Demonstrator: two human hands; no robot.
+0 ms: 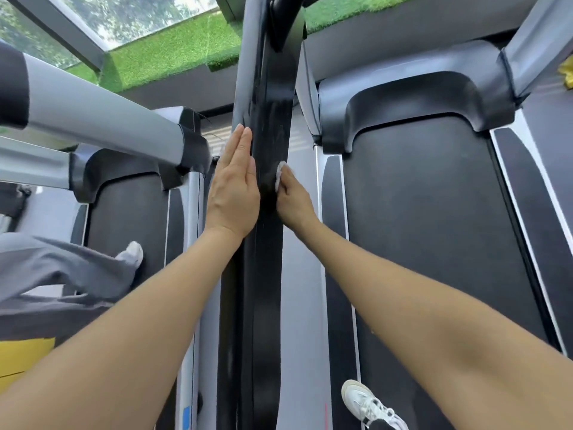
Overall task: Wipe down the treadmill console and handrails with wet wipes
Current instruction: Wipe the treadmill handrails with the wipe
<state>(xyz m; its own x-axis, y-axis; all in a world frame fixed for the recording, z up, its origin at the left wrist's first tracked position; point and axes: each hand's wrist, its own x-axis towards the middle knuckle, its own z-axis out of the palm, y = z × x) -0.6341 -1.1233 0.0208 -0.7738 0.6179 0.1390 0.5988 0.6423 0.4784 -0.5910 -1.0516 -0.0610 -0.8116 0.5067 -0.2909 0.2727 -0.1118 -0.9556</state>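
A long glossy black handrail (269, 119) runs up the middle of the view, from the bottom edge to the top. My left hand (233, 187) lies flat against its left side, fingers straight and together. On the rail's right side my right hand (293, 198) grips a small white wet wipe (280, 175) and presses it onto the black surface. Most of the wipe is hidden under my fingers. Faint streaks show on the rail above the wipe.
A treadmill belt (434, 243) lies to the right, another (130, 218) to the left. Grey uprights (102, 116) cross at the upper left. My white shoe (369, 405) stands at the bottom right. Another person's grey trouser leg and white shoe (131, 254) are at the left. Green turf (173, 48) lies beyond.
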